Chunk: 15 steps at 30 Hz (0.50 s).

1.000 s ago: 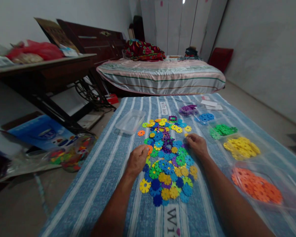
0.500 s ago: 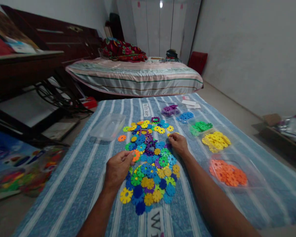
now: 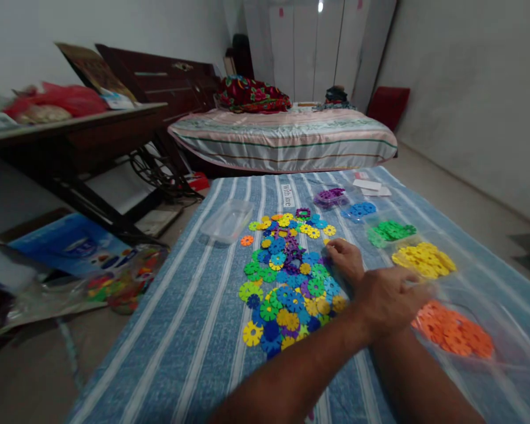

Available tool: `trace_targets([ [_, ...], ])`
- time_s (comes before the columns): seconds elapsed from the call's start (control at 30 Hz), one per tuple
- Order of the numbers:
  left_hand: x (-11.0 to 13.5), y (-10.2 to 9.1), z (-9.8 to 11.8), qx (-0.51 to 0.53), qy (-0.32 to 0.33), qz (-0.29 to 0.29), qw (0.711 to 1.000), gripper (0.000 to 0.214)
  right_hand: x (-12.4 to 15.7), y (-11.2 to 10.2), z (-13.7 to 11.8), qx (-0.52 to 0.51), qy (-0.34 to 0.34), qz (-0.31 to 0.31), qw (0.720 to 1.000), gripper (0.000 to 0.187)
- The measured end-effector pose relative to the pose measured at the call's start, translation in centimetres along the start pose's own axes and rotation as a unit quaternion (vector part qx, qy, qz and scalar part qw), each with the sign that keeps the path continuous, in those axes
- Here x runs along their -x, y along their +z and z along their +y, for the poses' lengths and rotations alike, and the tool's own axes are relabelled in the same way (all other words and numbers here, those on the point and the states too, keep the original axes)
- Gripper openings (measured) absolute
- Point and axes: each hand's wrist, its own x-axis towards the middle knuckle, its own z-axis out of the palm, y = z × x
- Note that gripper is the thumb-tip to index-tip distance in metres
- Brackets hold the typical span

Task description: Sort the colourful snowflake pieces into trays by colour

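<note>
A heap of mixed coloured plastic snowflake discs (image 3: pixel 287 282) lies on a blue striped blanket (image 3: pixel 189 312). My left hand (image 3: pixel 391 300) has crossed over my right forearm and hovers by the orange disc pile (image 3: pixel 454 333); its fingers are blurred. My right hand (image 3: pixel 345 260) rests at the heap's right edge with its fingers curled. Sorted piles run along the right in clear plastic: yellow (image 3: pixel 424 259), green (image 3: pixel 391 231), blue (image 3: pixel 357 209) and purple (image 3: pixel 330 195).
An empty clear container (image 3: pixel 227 221) and a lone orange disc (image 3: pixel 247 240) lie left of the heap. A dark wooden table (image 3: pixel 79 126), a blue box (image 3: pixel 70 244) and a bag of toys (image 3: pixel 123 282) stand to the left. A bed (image 3: pixel 282 138) is behind.
My left hand has left the heap's left side and swung right across my right arm to the orange pile. My right hand has stayed at the heap's edge.
</note>
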Motion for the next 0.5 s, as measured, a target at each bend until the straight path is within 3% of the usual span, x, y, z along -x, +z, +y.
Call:
trace_targets([
  [0.1, 1.6, -2.2, -1.4, -0.037, -0.008, 0.016, 0.999, 0.019, 0.0, 0.0, 0.0, 0.030, 0.002, 0.006, 1.000, 0.030],
  [0.23, 4.2, -8.4, -4.0, -0.113, -0.026, 0.109, 0.987, 0.020, -0.2, 0.3, 0.2, 0.048, -0.006, 0.020, 0.999, 0.029],
  [0.37, 6.3, -14.2, -6.4, -0.200, -0.031, 0.225, 0.953, 0.019, -0.2, 0.3, 0.4, 0.039, -0.012, 0.023, 0.999, 0.028],
  [0.5, 8.5, -17.3, -8.3, -0.232, -0.042, 0.281, 0.930, 0.020, -0.1, 0.2, 0.4, 0.027, -0.013, 0.014, 0.999, 0.029],
])
